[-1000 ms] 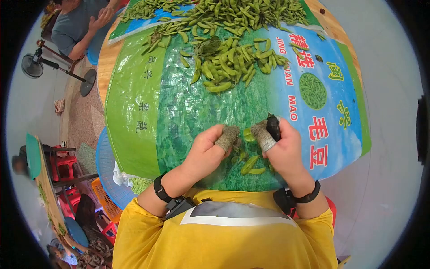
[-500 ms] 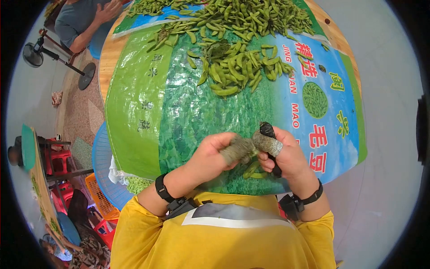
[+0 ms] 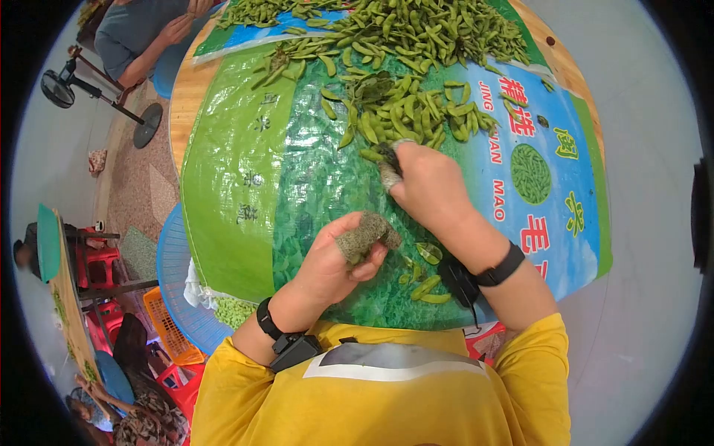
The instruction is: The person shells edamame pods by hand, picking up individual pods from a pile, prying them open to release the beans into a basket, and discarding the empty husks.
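Note:
My right hand (image 3: 428,182) reaches to the near edge of the pile of green pods (image 3: 401,111), thumb and wrapped forefinger pinched at a pod (image 3: 372,155). Nearer my body, my left hand (image 3: 335,256) is closed, its fingers curled in; a grey-green wrap (image 3: 364,236) covers the thumb and finger area. Whatever it holds is hidden. Between my left hand and my right forearm, a few pods (image 3: 431,290) and a leaf (image 3: 429,253) lie on the printed green sheet (image 3: 320,186).
The wooden table edge (image 3: 182,119) shows at left. A blue basket (image 3: 178,275) and an orange basket (image 3: 167,327) stand below left, near red stools (image 3: 100,267). Another person (image 3: 134,41) sits at the upper left, beside a fan (image 3: 58,89).
My hands have parted: the right has moved up to the pod pile, while the left stays low, slightly left. The leaf and small pods near me now show. The other person's hands have moved.

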Demonstrator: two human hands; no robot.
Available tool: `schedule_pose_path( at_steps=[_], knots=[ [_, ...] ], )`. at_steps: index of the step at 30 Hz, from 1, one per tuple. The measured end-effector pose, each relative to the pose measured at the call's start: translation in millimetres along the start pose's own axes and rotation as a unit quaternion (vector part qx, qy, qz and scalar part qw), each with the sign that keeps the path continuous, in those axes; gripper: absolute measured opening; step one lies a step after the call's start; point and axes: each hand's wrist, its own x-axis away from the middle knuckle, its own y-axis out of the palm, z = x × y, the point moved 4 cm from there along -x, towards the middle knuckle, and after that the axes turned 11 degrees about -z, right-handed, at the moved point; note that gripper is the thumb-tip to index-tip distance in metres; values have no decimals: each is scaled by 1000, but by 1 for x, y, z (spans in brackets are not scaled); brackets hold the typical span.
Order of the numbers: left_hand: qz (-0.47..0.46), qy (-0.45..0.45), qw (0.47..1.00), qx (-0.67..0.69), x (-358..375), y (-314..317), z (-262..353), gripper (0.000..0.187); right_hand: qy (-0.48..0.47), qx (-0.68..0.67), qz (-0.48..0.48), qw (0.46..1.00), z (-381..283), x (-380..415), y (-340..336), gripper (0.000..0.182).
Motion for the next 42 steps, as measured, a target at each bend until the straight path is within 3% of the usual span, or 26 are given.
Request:
schedule_pose_path(
  at_steps=[2, 3, 4, 5, 6, 8, 11, 13, 16, 22, 24, 25, 26, 27, 28, 30, 32, 33, 34, 35, 36, 37, 39, 40, 41, 42],
  knots=[
    [111, -18, 988, -108, 3, -7, -1, 23, -11, -141, 40, 989, -2, 17, -16, 20],
    [111, -19, 988, -105, 2, -6, -3, 23, -10, -140, 38, 989, -3, 25, -25, 20],
    [136, -16, 984, -115, 0, -7, -4, 23, 88, -395, -69, 912, 4, 33, -22, 18],
    [160, -14, 979, -125, 0, -8, -4, 23, 178, -614, -168, 750, 3, 46, -16, 18],
    [158, -16, 979, -126, -1, -6, -4, 23, 193, -677, -178, 688, 0, 55, -17, 19],
    [57, -51, 973, -216, -4, 6, -5, 18, 183, -695, -176, 673, -1, 67, -13, 18],
    [9, -44, 957, -285, -2, 15, -11, 14, 162, -696, -180, 676, -3, 80, -12, 15],
    [8, -57, 964, -260, -1, 12, -12, 11, 126, -647, -164, 734, -3, 86, -13, 12],
    [26, -38, 968, -248, 0, 13, -11, 10, 100, -614, -166, 765, -6, 101, -23, 22],
    [34, -41, 924, -378, -5, 15, -15, 9, 73, -572, -197, 793, -1, 114, -22, 35],
    [7, 14, 838, -545, -7, 14, -12, 6, 75, -569, -203, 793, 1, 115, -23, 36],
    [7, 13, 838, -546, -7, 16, -11, 6, 76, -565, -211, 794, 1, 115, -23, 38],
    [0, 38, 788, -614, -6, 23, -6, 5, 75, -566, -210, 793, 2, 114, -24, 38],
    [-7, 62, 733, -678, -7, 28, -3, 5, 82, -607, -224, 758, 3, 114, -24, 38],
    [-8, 60, 733, -678, -7, 28, -3, 5, 88, -645, -238, 721, 3, 114, -23, 38],
    [-36, 135, 616, -775, -6, 33, -2, 8, 109, -665, -246, 697, 5, 113, -21, 37],
    [-49, 148, 614, -774, -9, 31, -3, 7, 129, -683, -254, 672, 5, 114, -16, 36],
    [-62, 164, 611, -772, -10, 32, -3, 7, 146, -724, -263, 620, 6, 115, -9, 35],
    [-64, 164, 611, -772, -6, 32, -3, 7, 162, -762, -270, 565, 6, 117, -5, 34],
    [-31, 8, 864, -503, -4, 16, -9, 7, 163, -763, -267, 565, 6, 120, -4, 34],
    [10, -152, 976, -154, 0, 7, -24, 8, 146, -813, -272, 493, 3, 124, -3, 33],
    [10, -153, 976, -154, -1, 6, -23, 8, 128, -857, -276, 417, -1, 128, -2, 32],
    [-80, -180, 980, 40, -2, 13, -26, 12, 135, -857, -263, 423, -3, 129, -2, 32],
    [-79, -180, 980, 39, -3, 17, -27, 12, 153, -810, -246, 510, -2, 128, -2, 32],
    [-16, -158, 979, -131, -7, 18, -24, 13, 168, -754, -225, 594, 0, 126, -3, 32],
    [47, -130, 945, -297, -9, 18, -20, 15, 167, -754, -224, 594, -3, 127, -4, 32]
  ],
)
